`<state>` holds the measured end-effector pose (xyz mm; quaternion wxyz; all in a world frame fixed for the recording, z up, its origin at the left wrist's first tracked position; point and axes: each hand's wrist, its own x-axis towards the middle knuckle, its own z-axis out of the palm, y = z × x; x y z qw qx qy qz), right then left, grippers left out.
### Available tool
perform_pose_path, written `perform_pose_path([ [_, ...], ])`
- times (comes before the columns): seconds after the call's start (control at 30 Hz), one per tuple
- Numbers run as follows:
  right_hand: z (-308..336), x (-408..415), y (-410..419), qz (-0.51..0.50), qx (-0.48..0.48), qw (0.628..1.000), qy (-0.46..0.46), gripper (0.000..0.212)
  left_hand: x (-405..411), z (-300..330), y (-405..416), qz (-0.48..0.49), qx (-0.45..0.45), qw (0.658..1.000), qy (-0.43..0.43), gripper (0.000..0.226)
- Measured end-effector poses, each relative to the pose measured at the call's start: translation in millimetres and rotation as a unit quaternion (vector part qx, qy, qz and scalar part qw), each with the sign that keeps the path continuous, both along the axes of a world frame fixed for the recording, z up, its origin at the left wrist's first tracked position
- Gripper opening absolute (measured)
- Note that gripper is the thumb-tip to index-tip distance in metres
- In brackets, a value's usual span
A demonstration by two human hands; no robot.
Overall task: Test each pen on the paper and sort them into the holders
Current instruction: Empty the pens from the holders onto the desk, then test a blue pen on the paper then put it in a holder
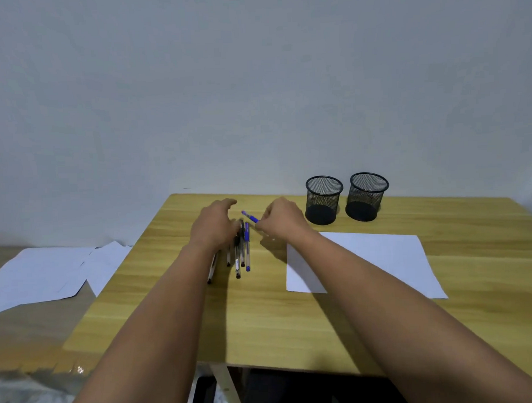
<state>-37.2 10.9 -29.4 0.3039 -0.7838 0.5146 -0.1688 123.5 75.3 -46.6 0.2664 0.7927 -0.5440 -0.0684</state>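
Blue and slim, the pen (250, 217) pinched in the right hand (282, 220) above the table (263, 322) looks light, stiff and smooth, best gripped mid-barrel, while the left hand (214, 225) rests with relaxed fingers on the remaining pens (241, 253).

On the light wooden desk (293, 315) we find a row of clear-barrelled pens (238, 256) left of centre, lying side by side. Our left hand (212, 224) rests on their far ends. Just right of it, our right hand (282, 219) pinches a blue pen (250, 217) above the desk. The white paper sheet (369, 258) lies to the right. Behind it stand two black mesh holders (324, 199) (367, 196), side by side. Loose white sheets (50, 272) lie off the desk's left edge.
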Motion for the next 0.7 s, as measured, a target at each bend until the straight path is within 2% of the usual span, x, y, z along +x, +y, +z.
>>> perform_pose_path([
  [0.1, 17, -28, -4, -0.011, 0.079, 0.987, -0.139, 0.01, -22, 12, 1, -0.077, -0.002, 0.997, 0.023, 0.057],
  [0.17, 27, -53, -3, -0.03, 0.119, 0.968, -0.218, 0.003, -38, 15, 0, -0.093, 0.001, 0.996, 0.018, 0.037],
  [0.23, 33, -77, -2, -0.049, 0.154, 0.943, -0.292, 0.009, -52, 18, 2, -0.1, -0.021, 0.995, 0.009, 0.017],
  [0.37, 31, -107, -2, -0.108, 0.2, 0.878, -0.421, 0.009, -83, 27, 5, -0.131, -0.065, 0.988, 0.057, 0.017],
  [0.6, 22, -123, 7, -0.152, 0.153, 0.871, -0.442, 0.029, -132, 35, 3, -0.196, -0.077, 0.973, 0.094, 0.017],
  [0.7, 22, -128, 5, -0.165, 0.136, 0.867, -0.451, 0.031, -142, 36, 5, -0.197, -0.056, 0.972, 0.114, 0.033],
])
